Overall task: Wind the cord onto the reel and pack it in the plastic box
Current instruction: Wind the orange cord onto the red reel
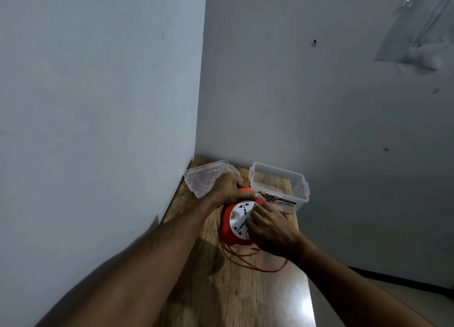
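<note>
A wooden table [245, 289] sits tucked into a corner where two pale grey walls [98, 93] meet, glare shining off its near right edge, a clear plastic sheet [417, 31] stuck high on the right wall, grey floor [368, 302] alongside.

The reel [227, 224] is bright red-orange with a round white face [239, 217] marked by dark socket slots. The loose cord [255, 265] is the same red. The plastic box [278, 187] is clear with a printed label; its lid [204, 180] is clear too. The counter [235, 289] is brown wood grain. The walls [98, 93] are pale grey-blue.
</note>
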`<control>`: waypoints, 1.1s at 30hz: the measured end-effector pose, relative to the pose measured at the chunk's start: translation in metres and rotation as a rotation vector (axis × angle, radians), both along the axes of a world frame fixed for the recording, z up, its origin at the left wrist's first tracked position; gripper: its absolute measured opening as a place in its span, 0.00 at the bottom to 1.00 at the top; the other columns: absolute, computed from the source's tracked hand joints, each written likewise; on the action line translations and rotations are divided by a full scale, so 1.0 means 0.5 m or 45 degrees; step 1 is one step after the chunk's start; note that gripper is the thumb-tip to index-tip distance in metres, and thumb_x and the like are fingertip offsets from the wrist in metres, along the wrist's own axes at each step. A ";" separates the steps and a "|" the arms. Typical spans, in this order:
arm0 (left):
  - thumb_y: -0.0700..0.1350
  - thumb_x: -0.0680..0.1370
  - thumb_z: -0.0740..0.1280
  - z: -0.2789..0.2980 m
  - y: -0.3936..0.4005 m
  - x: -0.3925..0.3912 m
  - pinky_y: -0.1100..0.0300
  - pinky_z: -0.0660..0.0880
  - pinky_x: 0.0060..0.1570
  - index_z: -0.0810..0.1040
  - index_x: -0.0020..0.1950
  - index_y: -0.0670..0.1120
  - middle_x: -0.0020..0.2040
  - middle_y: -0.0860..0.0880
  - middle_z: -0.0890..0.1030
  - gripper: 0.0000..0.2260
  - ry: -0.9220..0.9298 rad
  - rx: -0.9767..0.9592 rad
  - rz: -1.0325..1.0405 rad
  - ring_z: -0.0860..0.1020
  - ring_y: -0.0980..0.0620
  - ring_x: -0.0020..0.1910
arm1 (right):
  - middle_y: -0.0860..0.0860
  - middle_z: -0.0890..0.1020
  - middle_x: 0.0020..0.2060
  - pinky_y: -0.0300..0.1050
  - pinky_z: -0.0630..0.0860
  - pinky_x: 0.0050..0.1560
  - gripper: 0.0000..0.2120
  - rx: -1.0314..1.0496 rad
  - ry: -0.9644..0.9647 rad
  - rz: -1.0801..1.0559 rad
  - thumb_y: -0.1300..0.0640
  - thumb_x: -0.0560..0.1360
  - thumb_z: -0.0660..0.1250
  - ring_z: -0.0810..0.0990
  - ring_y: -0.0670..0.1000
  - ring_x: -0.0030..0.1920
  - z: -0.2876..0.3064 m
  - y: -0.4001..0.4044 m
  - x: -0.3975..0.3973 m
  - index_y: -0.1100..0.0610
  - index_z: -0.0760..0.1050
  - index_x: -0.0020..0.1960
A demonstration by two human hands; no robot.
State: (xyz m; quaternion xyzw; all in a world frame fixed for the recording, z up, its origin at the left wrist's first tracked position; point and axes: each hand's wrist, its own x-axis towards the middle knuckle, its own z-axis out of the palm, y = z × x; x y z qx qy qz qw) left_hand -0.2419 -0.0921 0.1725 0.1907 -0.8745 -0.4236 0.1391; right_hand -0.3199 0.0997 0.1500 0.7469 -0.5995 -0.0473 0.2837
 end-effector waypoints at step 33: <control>0.60 0.69 0.80 -0.020 0.000 -0.017 0.60 0.79 0.36 0.88 0.38 0.44 0.35 0.50 0.86 0.18 0.041 -0.013 0.095 0.83 0.56 0.31 | 0.50 0.81 0.36 0.47 0.81 0.40 0.10 -0.986 -1.839 -0.862 0.62 0.72 0.74 0.81 0.45 0.37 -0.022 -0.028 0.101 0.54 0.73 0.40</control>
